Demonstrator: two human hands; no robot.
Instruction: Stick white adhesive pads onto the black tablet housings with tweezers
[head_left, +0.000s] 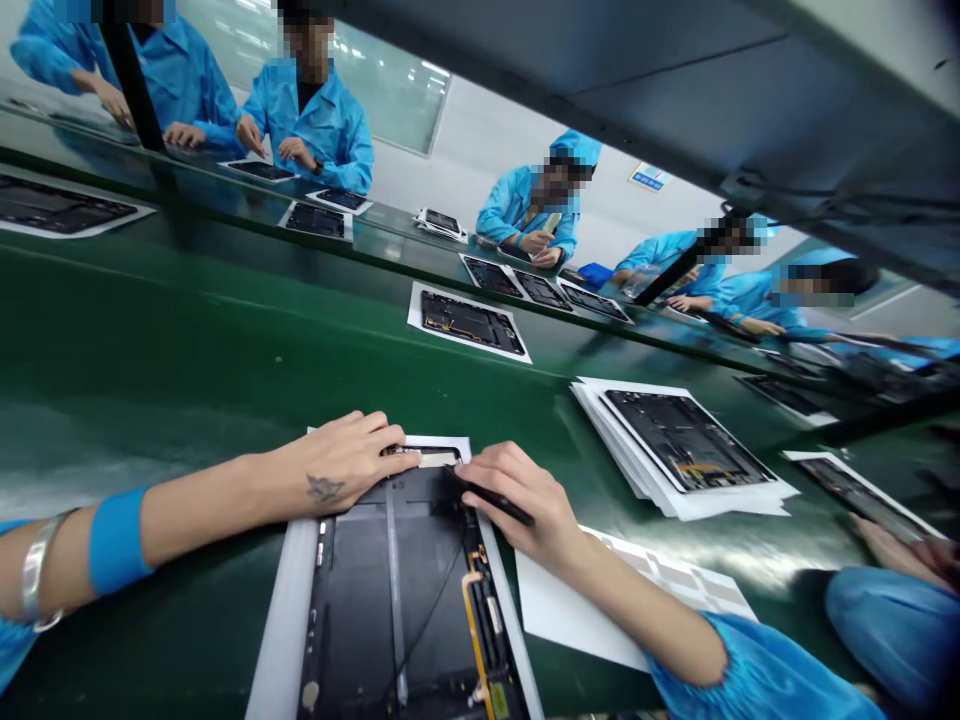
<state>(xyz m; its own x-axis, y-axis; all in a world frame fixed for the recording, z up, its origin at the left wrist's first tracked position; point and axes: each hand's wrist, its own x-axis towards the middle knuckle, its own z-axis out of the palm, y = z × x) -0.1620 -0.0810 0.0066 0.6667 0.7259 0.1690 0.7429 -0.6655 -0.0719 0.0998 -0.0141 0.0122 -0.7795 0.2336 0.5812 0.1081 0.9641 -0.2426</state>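
A black tablet housing (pixel 427 560) lies on a white sheet (pixel 281 620) in front of me, with orange flex cable (pixel 472 620) along its right side. My left hand (pixel 349 462) rests over the housing's upper left corner, fingers extended and one fingertip touching a pale strip (pixel 441 460) at the top edge. Pinched in my right hand (pixel 529 495) is a slim black pen-shaped tool (pixel 499 503). Its tip reaches the upper right corner of the housing, where the exact contact is hidden by my fingers.
Right of me, a stack of white sheets (pixel 637 470) carries another housing (pixel 690 440). A patterned white sheet (pixel 577 600) lies under my right forearm. More housings (pixel 472 322) sit farther back. Co-workers in blue (pixel 322 130) work across the bench; another person's hand (pixel 892 550) is at right.
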